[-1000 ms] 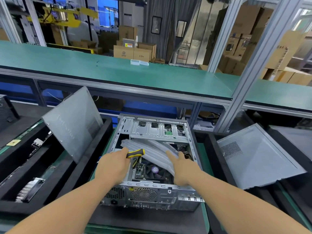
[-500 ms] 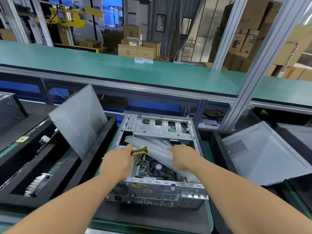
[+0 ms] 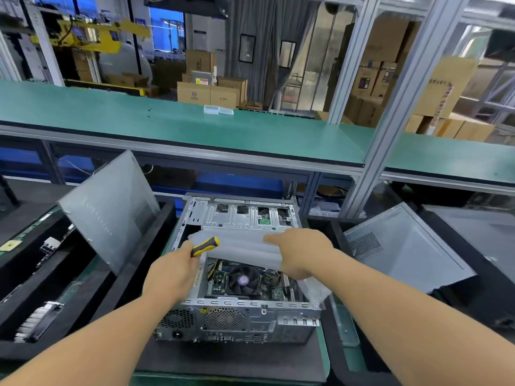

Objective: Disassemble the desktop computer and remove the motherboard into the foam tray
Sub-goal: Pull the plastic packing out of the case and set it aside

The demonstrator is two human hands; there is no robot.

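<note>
1. Left hand (image 3: 174, 273): fingers curled round a yellow-and-black screwdriver handle (image 3: 205, 245); it also holds the left end of a translucent plastic sheet (image 3: 245, 247).
2. Right hand (image 3: 302, 250): grips the right end of the same sheet, fingers closed over its edge, index finger stretched along the top.
3. The sheet spans the open desktop case (image 3: 237, 319), above its interior.
4. Motherboard (image 3: 248, 282): seated inside the case, with a black CPU fan (image 3: 243, 280) that carries a round purple label; text illegible.
5. Black foam tray (image 3: 33, 344) lies left of the case. A grey side panel (image 3: 108, 210) leans in it; the faint lettering on the panel is unreadable.
6. A second side panel (image 3: 404, 252) lies to the right.
7. Cardboard boxes (image 3: 211, 94) stand behind the green bench (image 3: 167, 126); printing too small to read.
</note>
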